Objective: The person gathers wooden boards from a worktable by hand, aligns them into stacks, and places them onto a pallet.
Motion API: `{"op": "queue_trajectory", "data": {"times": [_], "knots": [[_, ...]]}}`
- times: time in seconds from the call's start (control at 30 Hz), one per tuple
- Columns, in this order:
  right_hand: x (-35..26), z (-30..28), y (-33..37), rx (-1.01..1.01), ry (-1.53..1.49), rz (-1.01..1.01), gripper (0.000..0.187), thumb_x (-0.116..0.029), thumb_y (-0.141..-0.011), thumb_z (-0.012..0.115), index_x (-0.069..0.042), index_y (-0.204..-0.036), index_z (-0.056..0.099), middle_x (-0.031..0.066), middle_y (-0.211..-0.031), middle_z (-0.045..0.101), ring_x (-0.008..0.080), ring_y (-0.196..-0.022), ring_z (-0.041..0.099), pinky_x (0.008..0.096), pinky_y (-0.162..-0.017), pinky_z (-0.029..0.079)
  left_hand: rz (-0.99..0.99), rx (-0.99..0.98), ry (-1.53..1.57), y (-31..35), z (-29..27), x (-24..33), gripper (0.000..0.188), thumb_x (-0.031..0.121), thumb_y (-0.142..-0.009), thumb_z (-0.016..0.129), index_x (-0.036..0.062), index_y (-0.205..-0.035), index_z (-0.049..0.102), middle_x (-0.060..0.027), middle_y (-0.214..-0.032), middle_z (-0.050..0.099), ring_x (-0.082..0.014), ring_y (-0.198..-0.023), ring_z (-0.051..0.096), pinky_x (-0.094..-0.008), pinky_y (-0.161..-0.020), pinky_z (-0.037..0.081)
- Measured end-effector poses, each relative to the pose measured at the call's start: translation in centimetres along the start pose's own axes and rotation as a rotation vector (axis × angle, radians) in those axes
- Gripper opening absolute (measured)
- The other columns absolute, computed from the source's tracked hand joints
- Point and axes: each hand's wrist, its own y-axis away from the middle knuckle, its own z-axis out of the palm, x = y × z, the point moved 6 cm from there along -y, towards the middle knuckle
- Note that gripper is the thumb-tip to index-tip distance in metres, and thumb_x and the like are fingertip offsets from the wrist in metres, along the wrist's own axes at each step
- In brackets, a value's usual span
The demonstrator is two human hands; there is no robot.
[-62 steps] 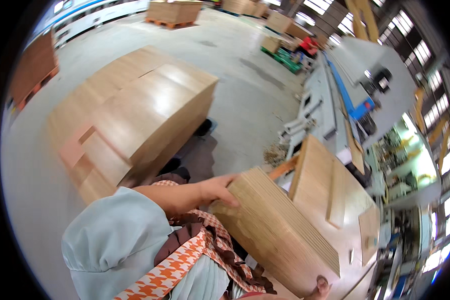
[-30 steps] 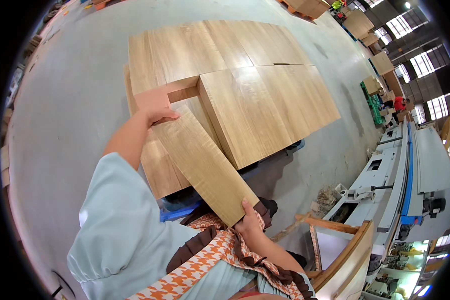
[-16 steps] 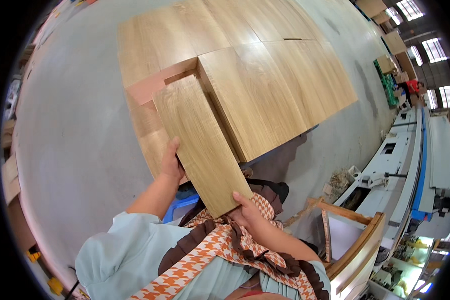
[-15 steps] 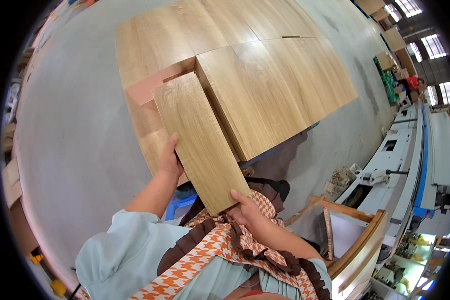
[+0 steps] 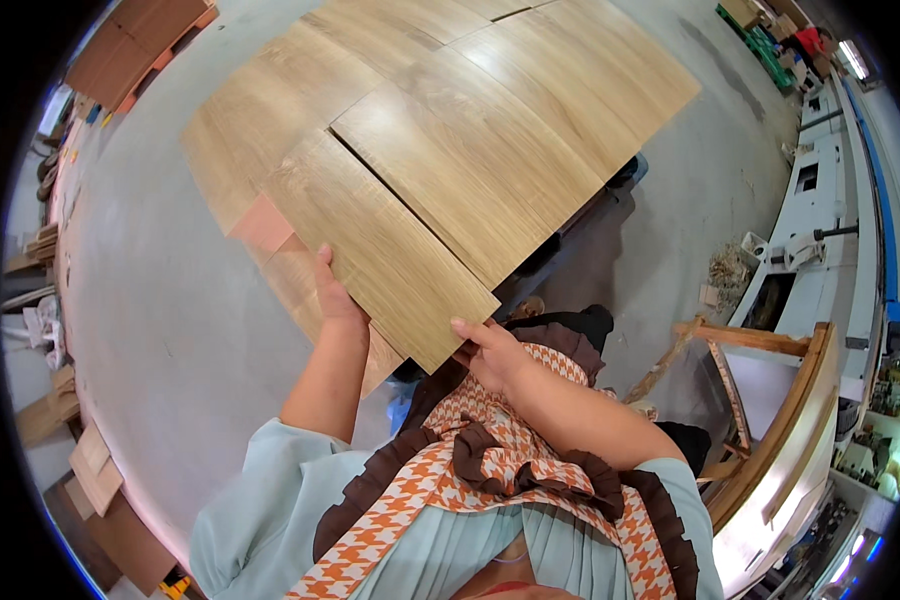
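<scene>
A long light wood-grain panel [image 5: 375,240] lies at the near left of a broad stack of similar wood-grain panels [image 5: 500,150], its near end sticking out toward me. My left hand [image 5: 338,290] grips its left edge, the thumb on top and the other fingers hidden beneath. At the near right corner my right hand [image 5: 485,352] pinches the end, thumb above and fingers under. A narrow dark gap runs between this panel and the larger one to its right. A small pink patch [image 5: 263,226] shows beside the panel's left edge.
A wooden-framed piece [image 5: 770,430] stands close on my right, before a long grey machine [image 5: 805,200] with a blue rail. Brown cardboard [image 5: 140,45] sits on a pallet at the far left. Boards [image 5: 95,465] lie along the left side. Someone in red [image 5: 808,42] is far off.
The panel has gone forward and down, from a tilt over a recess to lying nearly level with the stack, covering the recess. Both hands have kept their grip and moved forward with it.
</scene>
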Motion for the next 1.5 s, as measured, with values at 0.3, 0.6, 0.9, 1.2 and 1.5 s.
{"op": "queue_trajectory", "data": {"times": [0.3, 0.6, 0.9, 1.2, 1.5], "knots": [[-1.3, 2.0, -0.1, 0.021, 0.125, 0.07, 0.066, -0.024, -0.072, 0.065, -0.006, -0.126, 0.031, 0.0076, -0.124, 0.041, 0.02, -0.113, 0.035, 0.0342, -0.094, 0.024, 0.066, 0.088, -0.116, -1.0, 0.6, 0.4, 0.056, 0.042, -0.081, 0.039, 0.0049, -0.123, 0.038, -0.0134, -0.118, 0.048, -0.0294, -0.105, 0.047, -0.0407, -0.088, 0.039], [-0.3, 1.1, 0.0, -0.002, 0.167, -0.006, 0.07, -0.027, -0.071, 0.066, 0.001, -0.125, 0.031, 0.0111, -0.125, 0.039, 0.0212, -0.116, 0.032, 0.0335, -0.095, 0.021, -0.014, -0.001, -0.137, 1.3, 0.7, -1.8, 0.058, 0.048, -0.082, 0.035, 0.0085, -0.124, 0.037, -0.011, -0.123, 0.044, -0.0289, -0.108, 0.044, -0.0397, -0.09, 0.037], [-0.8, 0.9, 0.0, -0.059, 0.395, 0.055, 0.067, -0.034, -0.07, 0.066, 0.004, -0.12, 0.041, 0.0139, -0.118, 0.046, 0.0235, -0.112, 0.034, 0.0369, -0.094, 0.022, -0.047, -0.064, -0.074, 1.1, 0.4, -3.5, 0.06, 0.05, -0.081, 0.034, 0.0081, -0.123, 0.038, -0.0116, -0.122, 0.045, -0.0289, -0.11, 0.044, -0.0403, -0.091, 0.036], [-7.2, -3.3, 2.4, 0.22, 0.746, -0.424, 0.043, -0.031, -0.073, 0.064, 0.005, -0.095, 0.055, 0.0131, -0.087, 0.057, 0.0181, -0.08, 0.053, 0.0304, -0.068, 0.043, -0.014, 0.085, -0.149, 1.7, 0.2, -2.6, 0.049, 0.038, -0.086, 0.035, 0.0052, -0.121, 0.039, -0.0124, -0.123, 0.044, -0.0285, -0.111, 0.042, -0.0397, -0.094, 0.034], [-13.0, 3.1, 1.2, 0.076, 1.465, -0.476, 0.031, -0.029, -0.077, 0.056, 0.0, -0.089, 0.058, 0.0155, -0.078, 0.059, 0.024, -0.073, 0.056, 0.0314, -0.067, 0.044, -0.074, 0.105, -0.128, 4.7, 0.9, -4.0, 0.04, 0.026, -0.09, 0.038, -0.0012, -0.119, 0.04, -0.0123, -0.123, 0.044, -0.0281, -0.112, 0.042, -0.0398, -0.097, 0.03]]}}
